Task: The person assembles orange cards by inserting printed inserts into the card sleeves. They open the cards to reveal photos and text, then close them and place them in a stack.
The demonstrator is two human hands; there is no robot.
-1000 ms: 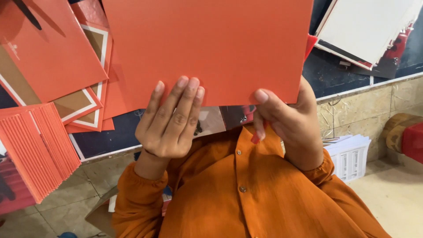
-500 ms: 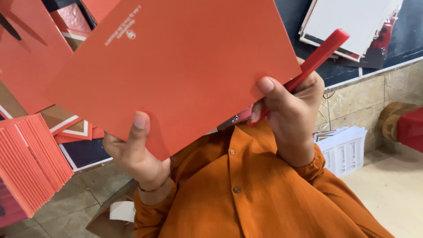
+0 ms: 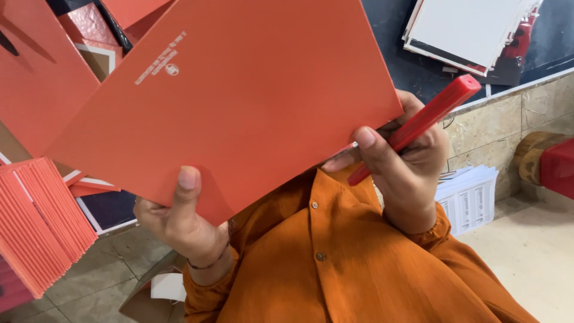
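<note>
A large orange-red card sheet (image 3: pixel 239 101) with small white print near its upper left is held up tilted in front of me. My left hand (image 3: pixel 179 221) grips its lower edge, thumb pressed on the face and fingers behind. My right hand (image 3: pixel 406 173) pinches the sheet's right corner. The same hand also holds a long red stick-shaped tool (image 3: pixel 427 119) that points up to the right. My orange shirt (image 3: pixel 335 263) fills the bottom of the view.
A stack of orange-red cards (image 3: pixel 36 221) stands on edge at the left, with more red sheets (image 3: pixel 36 78) above it. White boards (image 3: pixel 466 27) lie on a dark surface at the upper right. A white basket (image 3: pixel 469 197) and a red object (image 3: pixel 559 167) sit at the right, on the tiled floor.
The sheet has turned and tilted. My left hand went from lying flat behind it to gripping its lower edge with the thumb on top. The red tool now sticks out of my right hand.
</note>
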